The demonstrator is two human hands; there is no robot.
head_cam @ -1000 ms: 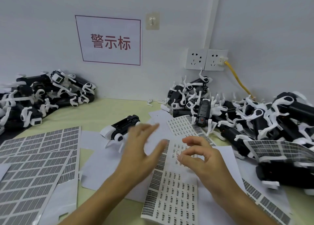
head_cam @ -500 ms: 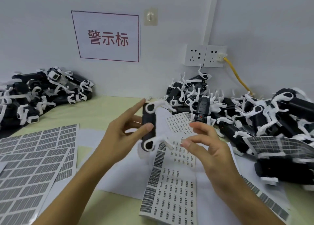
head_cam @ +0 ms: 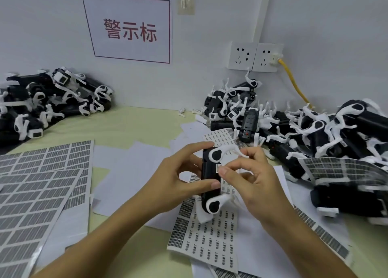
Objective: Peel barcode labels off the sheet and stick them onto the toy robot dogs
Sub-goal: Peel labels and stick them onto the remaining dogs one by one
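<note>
The left hand [head_cam: 178, 181] is gripping a glossy black-and-white toy dog [head_cam: 211, 181] upright — right hand [head_cam: 249, 179] fingers [head_cam: 225, 169] are pinching a small label [head_cam: 218, 167] against it.

Left hand [head_cam: 180, 185], right hand [head_cam: 249, 185]: bare, no gloves, no rings; forearms unsleeved; short nails.

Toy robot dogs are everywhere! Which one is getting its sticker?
The toy robot dog held upright in the left hand, off the piles; the right hand presses a label on it.
</note>
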